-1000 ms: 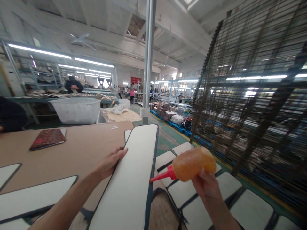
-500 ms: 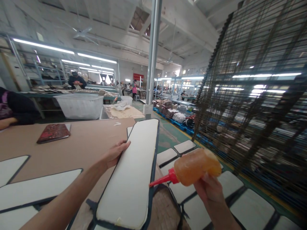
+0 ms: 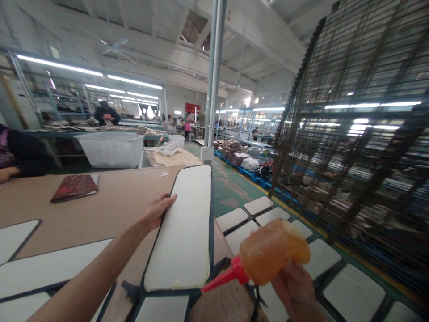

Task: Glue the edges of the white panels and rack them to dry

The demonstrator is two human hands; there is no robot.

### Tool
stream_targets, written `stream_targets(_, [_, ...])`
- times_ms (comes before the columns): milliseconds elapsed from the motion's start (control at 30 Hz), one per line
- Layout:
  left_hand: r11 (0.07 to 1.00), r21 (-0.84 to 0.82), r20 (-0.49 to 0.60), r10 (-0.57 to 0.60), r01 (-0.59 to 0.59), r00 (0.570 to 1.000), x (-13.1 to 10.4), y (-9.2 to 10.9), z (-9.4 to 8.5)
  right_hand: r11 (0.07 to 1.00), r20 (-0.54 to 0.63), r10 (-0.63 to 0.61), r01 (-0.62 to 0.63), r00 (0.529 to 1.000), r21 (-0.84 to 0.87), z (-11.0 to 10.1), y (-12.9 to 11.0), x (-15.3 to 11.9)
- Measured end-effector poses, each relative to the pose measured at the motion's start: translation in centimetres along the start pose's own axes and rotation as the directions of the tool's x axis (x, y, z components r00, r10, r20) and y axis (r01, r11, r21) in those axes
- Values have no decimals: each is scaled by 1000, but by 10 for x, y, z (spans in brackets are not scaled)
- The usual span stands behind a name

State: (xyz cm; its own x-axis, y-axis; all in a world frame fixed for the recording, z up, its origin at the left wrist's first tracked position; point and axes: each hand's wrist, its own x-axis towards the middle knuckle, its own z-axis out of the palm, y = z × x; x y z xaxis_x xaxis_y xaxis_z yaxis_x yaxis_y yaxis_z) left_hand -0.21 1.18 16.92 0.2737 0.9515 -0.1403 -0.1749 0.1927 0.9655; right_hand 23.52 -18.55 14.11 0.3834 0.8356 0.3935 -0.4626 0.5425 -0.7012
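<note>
Our left hand (image 3: 157,213) pinches the panel's side at the table (image 3: 117,190); our right grips the bottle (image 3: 270,255), nozzle (image 3: 223,279) by the panel's (image 3: 182,228) near corner. Squeezing hard (it's tipped downward) could smear the white face.

Bright tube lights (image 3: 60,65) glare overhead — grey, soft light below, wide-angle stretch, smeary right edge.
</note>
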Motion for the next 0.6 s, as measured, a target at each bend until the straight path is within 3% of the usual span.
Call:
stream_targets(133, [999, 46, -17, 2, -1, 1000, -7, -10, 14, 991, -107, -133, 132, 985, -11, 14, -2, 28])
stream_targets(300, [998, 51, 153, -33, 25, 988, -21, -22, 34, 975, -119, -214, 206, 970, -79, 9, 1, 62])
stream_targets(433, [999, 23, 290, -42, 37, 956, -26, -20, 37, 972, -112, -224, 213, 968, -97, -2, 2, 63])
stream_targets(600, [996, -36, 353, -67, 85, 933, -28, -15, 36, 973, -103, -220, 210, 970, -98, -7, -3, 57])
